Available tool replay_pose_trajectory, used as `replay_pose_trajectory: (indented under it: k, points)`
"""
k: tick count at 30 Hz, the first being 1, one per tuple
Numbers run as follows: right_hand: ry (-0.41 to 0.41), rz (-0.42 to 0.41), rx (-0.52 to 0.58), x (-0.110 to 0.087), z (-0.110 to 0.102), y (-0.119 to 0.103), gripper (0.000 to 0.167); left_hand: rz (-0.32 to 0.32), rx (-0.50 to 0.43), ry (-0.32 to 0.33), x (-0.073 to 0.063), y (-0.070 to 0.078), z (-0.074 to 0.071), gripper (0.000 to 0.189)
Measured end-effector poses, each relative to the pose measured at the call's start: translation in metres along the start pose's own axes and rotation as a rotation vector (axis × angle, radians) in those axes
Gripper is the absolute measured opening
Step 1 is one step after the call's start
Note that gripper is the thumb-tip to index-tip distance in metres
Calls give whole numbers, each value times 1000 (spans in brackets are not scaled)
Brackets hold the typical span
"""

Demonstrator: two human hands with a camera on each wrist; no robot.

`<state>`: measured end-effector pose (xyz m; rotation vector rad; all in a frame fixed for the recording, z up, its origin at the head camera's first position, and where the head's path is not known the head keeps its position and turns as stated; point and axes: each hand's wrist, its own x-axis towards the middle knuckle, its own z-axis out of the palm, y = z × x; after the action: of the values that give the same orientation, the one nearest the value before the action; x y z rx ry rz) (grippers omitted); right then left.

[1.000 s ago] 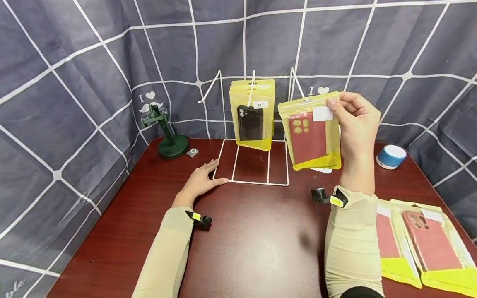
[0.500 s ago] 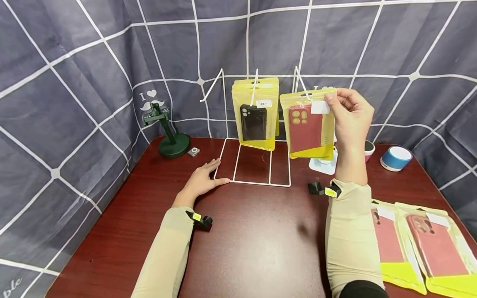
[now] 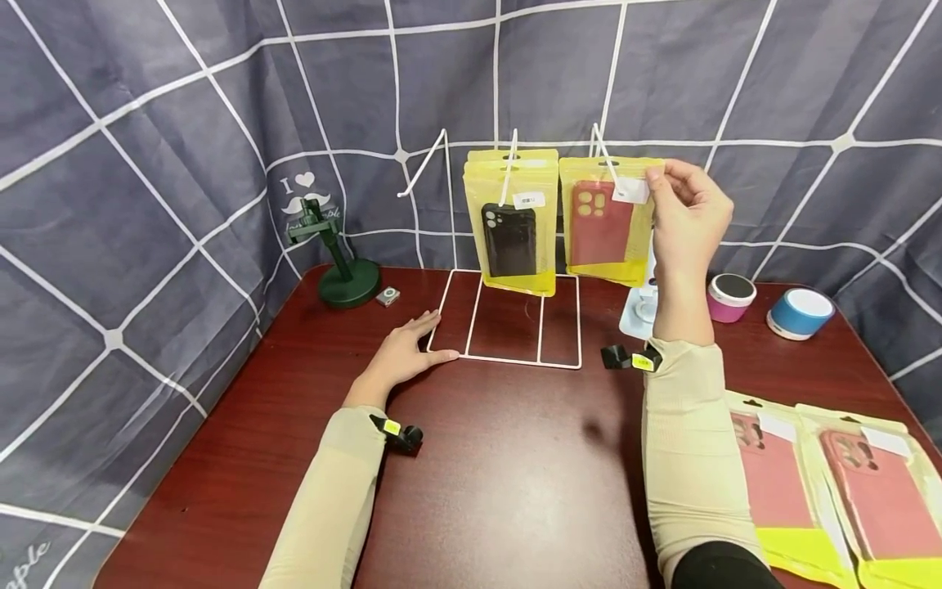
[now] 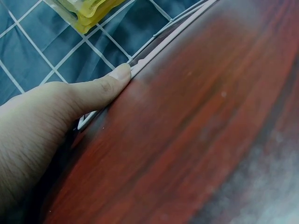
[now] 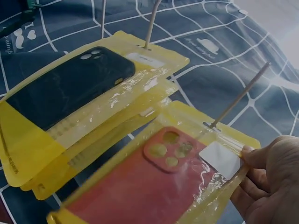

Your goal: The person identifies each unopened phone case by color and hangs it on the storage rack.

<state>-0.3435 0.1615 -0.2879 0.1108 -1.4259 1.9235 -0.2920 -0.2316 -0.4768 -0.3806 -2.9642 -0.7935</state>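
Note:
My right hand [image 3: 690,214] pinches the upper right corner of a yellow bag with a red phone case [image 3: 599,225] inside. The rack's right hook passes through the bag's hanging slot, as the right wrist view shows with the hook [image 5: 240,95] sticking out. On the middle hook hang yellow bags, the front one with a black phone case [image 3: 509,241]. My left hand [image 3: 397,356] rests at the front left corner of the white wire rack [image 3: 508,359]. Its thumb [image 4: 105,88] lies against the front bar, fingers extended along the left side.
Two more bagged red phone cases [image 3: 883,491] lie at the right. Behind my right arm stand a pink speaker [image 3: 728,298], a blue speaker [image 3: 800,314] and a pale stand [image 3: 639,311]. A green stand [image 3: 346,278] and a small square device [image 3: 388,296] sit at the left.
My right hand has carried the bagged red case backward along the right hook, toward the rack's upright. The left hand stays on the rack. The head view has shifted slightly.

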Motion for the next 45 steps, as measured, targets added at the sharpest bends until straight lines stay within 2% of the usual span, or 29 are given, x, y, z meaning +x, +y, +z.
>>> replay_pose_trajectory:
  k: [5,14,26,34,38,45]
  points:
    - [20,25,-40,0,-3,1,9,4,3,-5,1,2,1,98]
    - [-2,62,23,0,-4,-2,9,-6,-11,-7,2,3,-1,98]
    - [-69,81,-5,-4,-14,-10,19,20,-2,-16,2,7,0,99]
    - [-91,57,-23,-8,-21,-18,24,11,8,-5,0,2,2,100]
    - [-99,48,-55,-14,-30,-26,28,18,-2,-6,-1,3,2,100]
    - [-166,35,-109,-33,-44,-47,27,16,0,-15,-2,5,1,100]
